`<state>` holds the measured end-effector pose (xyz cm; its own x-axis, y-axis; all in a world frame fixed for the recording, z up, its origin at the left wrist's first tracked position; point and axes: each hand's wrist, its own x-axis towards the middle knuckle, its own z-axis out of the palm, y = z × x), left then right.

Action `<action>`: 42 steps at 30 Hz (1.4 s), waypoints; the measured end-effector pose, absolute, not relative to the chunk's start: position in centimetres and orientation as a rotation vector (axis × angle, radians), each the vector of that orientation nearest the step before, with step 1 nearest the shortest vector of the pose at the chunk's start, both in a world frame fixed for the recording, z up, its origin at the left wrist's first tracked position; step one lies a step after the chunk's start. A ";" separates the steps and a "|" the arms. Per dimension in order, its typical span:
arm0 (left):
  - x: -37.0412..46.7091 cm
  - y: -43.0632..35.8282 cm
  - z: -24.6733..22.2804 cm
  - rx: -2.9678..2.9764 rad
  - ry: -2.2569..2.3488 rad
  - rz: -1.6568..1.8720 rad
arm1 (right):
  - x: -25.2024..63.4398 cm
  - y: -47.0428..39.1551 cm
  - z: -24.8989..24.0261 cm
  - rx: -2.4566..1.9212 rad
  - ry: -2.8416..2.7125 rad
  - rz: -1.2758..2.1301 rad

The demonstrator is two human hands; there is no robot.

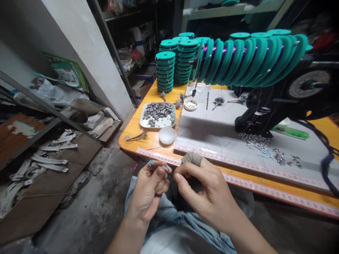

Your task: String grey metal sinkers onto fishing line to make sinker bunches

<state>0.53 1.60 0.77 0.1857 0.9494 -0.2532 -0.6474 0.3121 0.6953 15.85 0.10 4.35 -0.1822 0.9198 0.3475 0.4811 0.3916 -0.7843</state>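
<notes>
At the orange table's (135, 123) near edge, pinching a small grey cylinder (165, 168) in the curled left hand (149, 188), pressing the right hand's (203, 185) fingertips together on something too fine to identify. Perhaps risking a drop to the floor (97, 187) by loosening either pinch. Facing teal spools (251, 63) atop the table, having a brown board (78, 158) to its left.

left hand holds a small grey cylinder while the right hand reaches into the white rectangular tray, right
No: in the head view, the left hand holds the small grey cylinder, but the right hand is close beside it, not in the white rectangular tray.
</notes>
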 end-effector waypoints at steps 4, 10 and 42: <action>0.8 1.5 0.9 0.506 0.791 1.197 | 15.8 0.0 4.2 -1.222 -1.828 0.625; 1.0 1.2 0.6 0.518 0.910 1.337 | 15.8 0.0 3.2 -1.162 -1.936 0.264; 0.8 0.5 0.8 0.624 0.952 1.278 | 15.7 -0.8 1.9 -0.967 -1.793 0.532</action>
<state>0.83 0.49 0.78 0.0112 0.9705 -0.2406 -0.5082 0.2128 0.8345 15.74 -0.76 1.86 -0.1913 0.8078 0.5576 0.3730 0.5853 -0.7199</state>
